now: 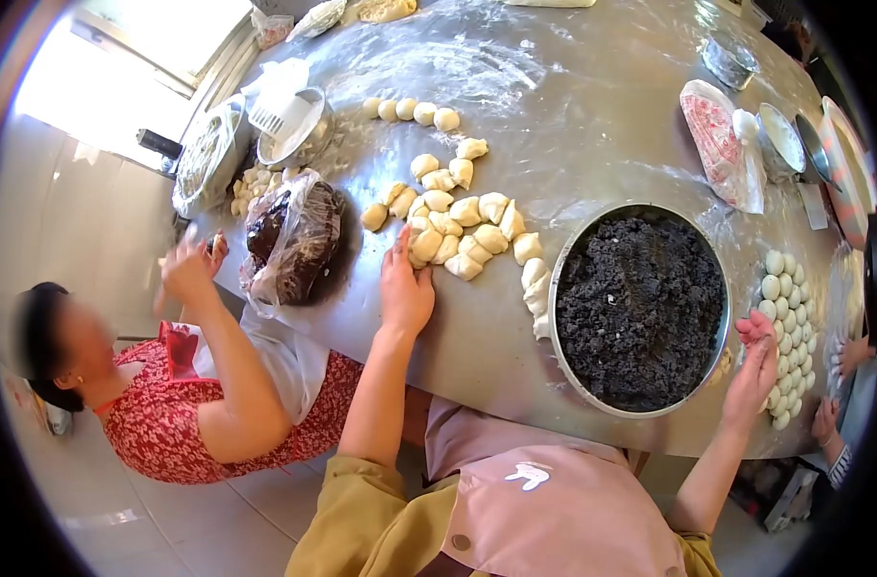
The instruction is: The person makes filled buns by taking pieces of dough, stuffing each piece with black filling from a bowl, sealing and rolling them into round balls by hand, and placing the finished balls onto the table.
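Observation:
My left hand (406, 292) rests at the near edge of a pile of pale dough pieces (465, 212), its fingers stretched out and touching the nearest ones. To the right of the pile stands a large round metal pan (554, 332) full of dark, crumbly filling (642, 313). My right hand (752, 370) is raised between that pan and the rows of smooth white dough balls (787, 337). Its fingers are curled together, and what they hold, if anything, is hidden.
At my left a person in a red apron (169, 404) works beside a dark mass in plastic wrap (299, 236). A metal bowl (299, 130) and a row of dough balls (409, 111) lie beyond. A red-and-white bag (717, 135) lies far right; another person's hands (828, 423) show at the right edge.

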`<state>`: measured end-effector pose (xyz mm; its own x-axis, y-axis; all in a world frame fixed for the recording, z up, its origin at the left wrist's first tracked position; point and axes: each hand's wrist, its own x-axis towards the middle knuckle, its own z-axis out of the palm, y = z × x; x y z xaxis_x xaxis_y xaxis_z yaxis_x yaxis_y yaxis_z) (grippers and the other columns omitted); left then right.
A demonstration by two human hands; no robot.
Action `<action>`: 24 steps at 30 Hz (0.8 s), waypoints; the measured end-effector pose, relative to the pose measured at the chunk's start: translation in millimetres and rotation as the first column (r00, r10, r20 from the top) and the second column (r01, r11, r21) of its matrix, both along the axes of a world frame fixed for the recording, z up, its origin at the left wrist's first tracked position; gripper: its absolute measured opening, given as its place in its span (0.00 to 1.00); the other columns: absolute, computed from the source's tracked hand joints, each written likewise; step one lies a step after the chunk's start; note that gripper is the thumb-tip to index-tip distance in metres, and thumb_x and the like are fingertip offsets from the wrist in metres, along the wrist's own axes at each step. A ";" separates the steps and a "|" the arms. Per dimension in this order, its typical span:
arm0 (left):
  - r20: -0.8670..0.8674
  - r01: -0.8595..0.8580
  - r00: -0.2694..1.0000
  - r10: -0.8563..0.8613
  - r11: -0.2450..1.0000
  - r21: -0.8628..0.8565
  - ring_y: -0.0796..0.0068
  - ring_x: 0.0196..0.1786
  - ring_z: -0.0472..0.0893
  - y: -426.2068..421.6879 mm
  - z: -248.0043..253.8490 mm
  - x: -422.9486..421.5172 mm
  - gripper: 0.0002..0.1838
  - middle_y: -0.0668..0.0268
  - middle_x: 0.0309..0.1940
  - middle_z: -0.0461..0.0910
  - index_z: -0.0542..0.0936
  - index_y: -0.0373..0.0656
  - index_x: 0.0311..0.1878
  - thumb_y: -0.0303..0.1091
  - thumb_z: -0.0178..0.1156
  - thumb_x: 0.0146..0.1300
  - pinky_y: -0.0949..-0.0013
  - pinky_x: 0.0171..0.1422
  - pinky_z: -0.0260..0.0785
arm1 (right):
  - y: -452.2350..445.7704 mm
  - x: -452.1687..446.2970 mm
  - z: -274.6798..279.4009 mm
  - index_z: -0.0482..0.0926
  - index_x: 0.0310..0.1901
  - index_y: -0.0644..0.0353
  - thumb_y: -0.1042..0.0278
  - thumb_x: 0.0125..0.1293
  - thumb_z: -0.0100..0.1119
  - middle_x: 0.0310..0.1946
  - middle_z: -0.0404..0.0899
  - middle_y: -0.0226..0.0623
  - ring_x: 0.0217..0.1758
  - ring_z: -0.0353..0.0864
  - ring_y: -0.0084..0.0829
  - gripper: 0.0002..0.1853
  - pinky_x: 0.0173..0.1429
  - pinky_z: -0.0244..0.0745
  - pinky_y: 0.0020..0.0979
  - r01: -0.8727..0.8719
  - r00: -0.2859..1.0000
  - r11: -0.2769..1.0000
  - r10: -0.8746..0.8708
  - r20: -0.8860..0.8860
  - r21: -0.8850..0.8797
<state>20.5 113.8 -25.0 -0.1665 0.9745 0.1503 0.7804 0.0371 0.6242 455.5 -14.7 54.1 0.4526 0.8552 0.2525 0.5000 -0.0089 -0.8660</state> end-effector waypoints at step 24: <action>-0.294 0.093 0.951 -0.094 0.995 -0.020 0.53 0.49 0.71 -67.5 -3.8 59.0 0.16 0.54 0.45 0.74 0.76 0.39 0.46 0.38 0.62 0.58 0.52 0.56 0.60 | 11.8 -49.1 -14.4 0.75 0.51 0.64 0.70 0.73 0.48 0.37 0.78 0.30 0.40 0.72 0.16 0.11 0.47 0.66 0.18 0.029 0.980 1.000 -0.029 -0.194 -0.005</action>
<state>79.5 46.3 -28.7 -0.0238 0.9846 0.1733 0.9294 -0.0420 0.3666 406.4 -2.9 39.7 0.5177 0.8413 0.1556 0.3215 -0.0227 -0.9466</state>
